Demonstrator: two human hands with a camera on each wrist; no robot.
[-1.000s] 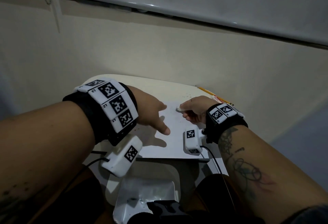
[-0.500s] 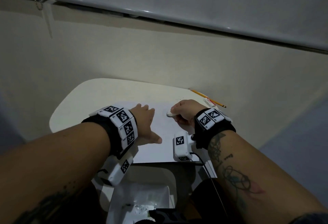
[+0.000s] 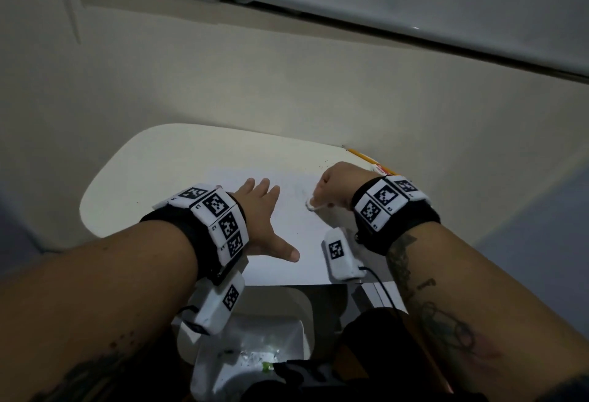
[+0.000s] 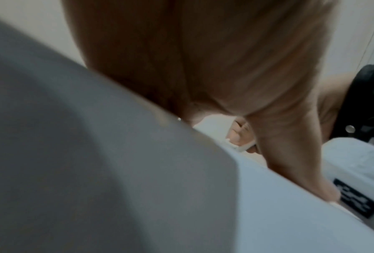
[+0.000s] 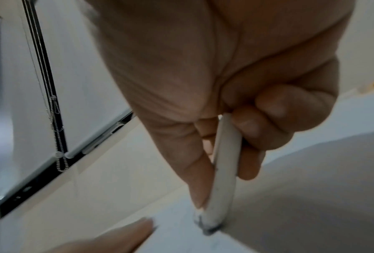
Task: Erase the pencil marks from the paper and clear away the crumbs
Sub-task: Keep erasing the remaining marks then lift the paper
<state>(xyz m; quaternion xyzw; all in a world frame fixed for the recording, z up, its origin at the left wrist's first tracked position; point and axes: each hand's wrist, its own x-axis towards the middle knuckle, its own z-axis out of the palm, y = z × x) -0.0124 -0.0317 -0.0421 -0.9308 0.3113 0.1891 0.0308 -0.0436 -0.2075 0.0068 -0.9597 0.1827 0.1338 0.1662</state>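
On the white sheet of paper point(image 3: 287, 242), my left hand point(image 3: 259, 226) has come down flat, fingers spread, pinning it. My right hand point(image 3: 334, 186) pinches the worn white eraser point(image 3: 310, 205), its smudged tip touching the sheet's right part: rubbing can go on, I judge. Open paper lies between my hands; dark crumbs point(image 3: 323, 166) speck the far tabletop.

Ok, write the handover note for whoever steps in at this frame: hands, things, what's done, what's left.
Left hand: flat, fingers spread, pressing the paper down.
Right hand: pinches the white eraser, its smudged tip on the sheet.
Pencil: at the table's far right edge.
Done: rubbing under way.
Left: faint marks beside the eraser tip, dark crumbs near the pencil; the white bin sits below the near edge.
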